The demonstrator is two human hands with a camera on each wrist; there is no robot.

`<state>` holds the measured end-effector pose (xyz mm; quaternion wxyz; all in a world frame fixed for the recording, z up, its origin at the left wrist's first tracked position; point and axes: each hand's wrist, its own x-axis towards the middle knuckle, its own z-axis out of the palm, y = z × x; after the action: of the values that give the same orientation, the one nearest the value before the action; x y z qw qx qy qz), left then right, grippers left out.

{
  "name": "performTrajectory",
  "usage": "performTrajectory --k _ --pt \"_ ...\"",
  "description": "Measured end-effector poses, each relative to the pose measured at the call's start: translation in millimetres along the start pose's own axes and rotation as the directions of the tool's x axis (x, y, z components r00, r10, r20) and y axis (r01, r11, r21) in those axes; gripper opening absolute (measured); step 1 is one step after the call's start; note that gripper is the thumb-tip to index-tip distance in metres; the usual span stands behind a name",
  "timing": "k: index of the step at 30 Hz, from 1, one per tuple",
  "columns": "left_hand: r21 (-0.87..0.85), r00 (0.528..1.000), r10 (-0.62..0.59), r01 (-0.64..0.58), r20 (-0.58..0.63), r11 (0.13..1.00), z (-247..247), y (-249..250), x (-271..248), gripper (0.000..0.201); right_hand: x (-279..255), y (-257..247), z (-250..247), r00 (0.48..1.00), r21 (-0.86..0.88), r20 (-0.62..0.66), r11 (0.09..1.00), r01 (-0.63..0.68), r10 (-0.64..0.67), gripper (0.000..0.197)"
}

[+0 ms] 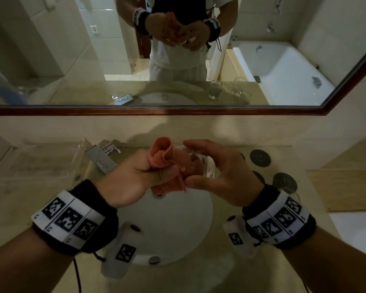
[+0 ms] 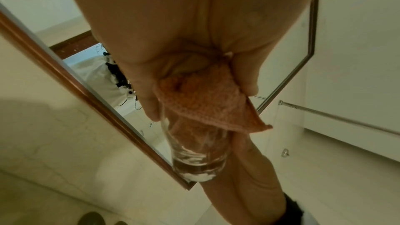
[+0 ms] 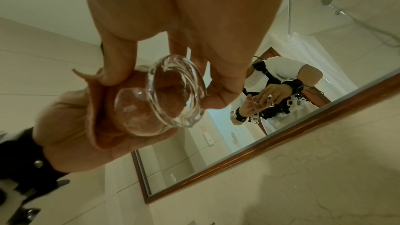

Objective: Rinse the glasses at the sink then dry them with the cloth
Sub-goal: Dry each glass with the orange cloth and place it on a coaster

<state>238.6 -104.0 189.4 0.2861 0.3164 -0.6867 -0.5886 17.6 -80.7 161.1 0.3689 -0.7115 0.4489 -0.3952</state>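
Note:
A clear drinking glass (image 1: pixel 203 166) lies on its side in the air over the white sink (image 1: pixel 178 225). My right hand (image 1: pixel 188 162) grips it near its thick base, thumb below and fingers above. A pink cloth (image 1: pixel 163 153) is stuffed into the glass's mouth and bunches out of it. My left hand (image 1: pixel 161 172) grips that bunch, with the thumb on top. In the left wrist view the cloth (image 2: pixel 207 102) fills the glass (image 2: pixel 199 156). The right wrist view looks at the base of the glass (image 3: pixel 175 91), with the cloth (image 3: pixel 97 117) pink behind it.
A chrome faucet (image 1: pixel 101 159) stands left of the hands, beside a clear tray (image 1: pixel 40 159). Dark round coasters (image 1: pixel 260 158) lie on the counter at right. The mirror (image 1: pixel 178 111) reflects more glasses (image 1: pixel 215 88) on the counter's right side.

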Motion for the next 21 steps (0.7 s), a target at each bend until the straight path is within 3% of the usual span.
performTrajectory --k 3,7,10,13,15,17,19,21 --pt "-0.087 0.999 0.001 -0.005 -0.046 0.996 12 3 2 0.022 0 -1 1 0.999 -0.01 -0.024 0.999 0.034 -0.034 0.075" --pt "-0.134 0.987 -0.038 0.017 -0.155 0.991 20 2 2 0.015 -1 0 5 0.99 -0.103 -0.068 0.987 0.12 -0.127 0.078" --pt "-0.189 0.981 -0.085 0.052 -0.173 0.981 20 1 3 0.029 1 2 6 0.972 -0.214 -0.09 0.957 0.195 -0.219 0.078" --pt "-0.219 0.975 -0.109 0.065 -0.195 0.974 18 -1 4 0.021 3 3 7 0.964 -0.276 -0.077 0.934 0.226 -0.256 0.078" --pt "-0.215 0.975 -0.124 0.083 -0.186 0.973 17 -2 5 0.016 4 2 6 0.98 -0.249 -0.057 0.953 0.171 -0.191 0.082" --pt "-0.214 0.974 -0.129 0.087 -0.187 0.973 18 -3 3 0.019 7 3 3 1.0 -0.169 -0.016 0.986 0.01 -0.013 0.084" --pt "-0.219 0.976 -0.123 0.082 -0.181 0.972 17 -4 3 0.015 12 2 -1 0.975 -0.087 0.093 0.977 -0.192 0.2 0.08" --pt "-0.246 0.976 -0.11 0.061 -0.187 0.967 16 -3 2 0.018 16 3 -2 0.924 0.027 0.201 0.941 -0.337 0.325 0.07"
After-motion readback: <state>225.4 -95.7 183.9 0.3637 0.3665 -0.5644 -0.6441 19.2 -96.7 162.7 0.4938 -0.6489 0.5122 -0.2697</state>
